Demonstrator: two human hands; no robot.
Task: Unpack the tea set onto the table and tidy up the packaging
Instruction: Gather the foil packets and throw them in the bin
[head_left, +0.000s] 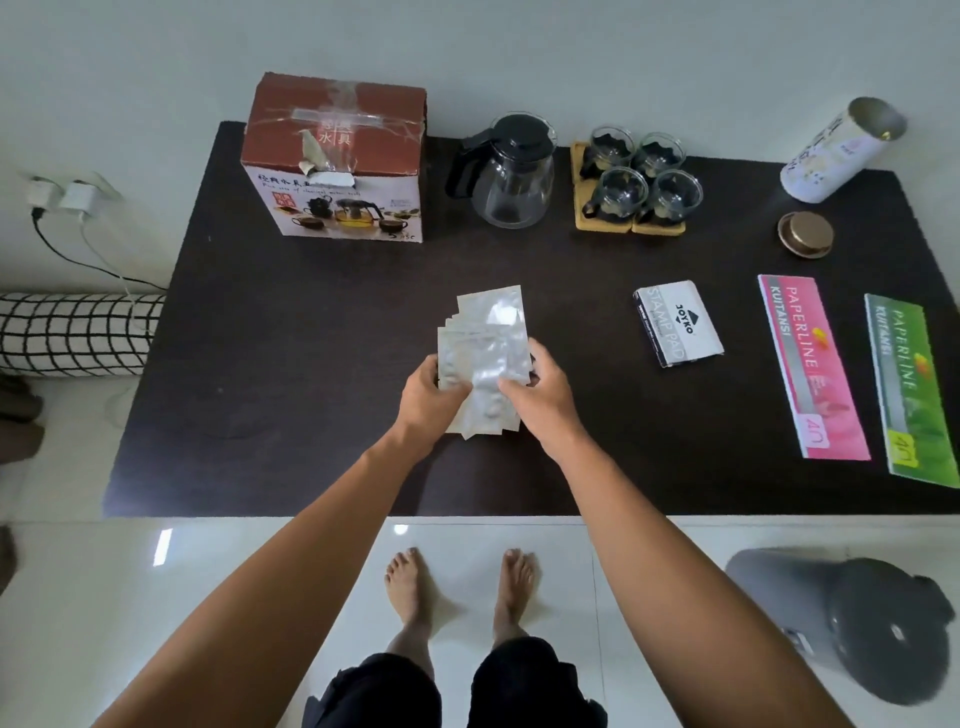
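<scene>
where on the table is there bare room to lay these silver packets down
Bare patches: the table's near-left part, below the box and left of the packets; and the middle strip between packets and stamp pad box. Crowded: the far edge with teapot and cups, and the right end with receipt books.

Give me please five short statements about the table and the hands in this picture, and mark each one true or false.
1. Both hands, left hand and right hand, hold the stack of silver packets. True.
2. The glass teapot lies on its side. False: it stands upright, with its black lid on.
3. Four glass cups sit on wooden coasters. True.
4. The cardboard box stands to the right of the teapot. False: it stands to its left.
5. The white tin has its lid on. False: the tin is open, and a round lid lies on the table near it.
</scene>
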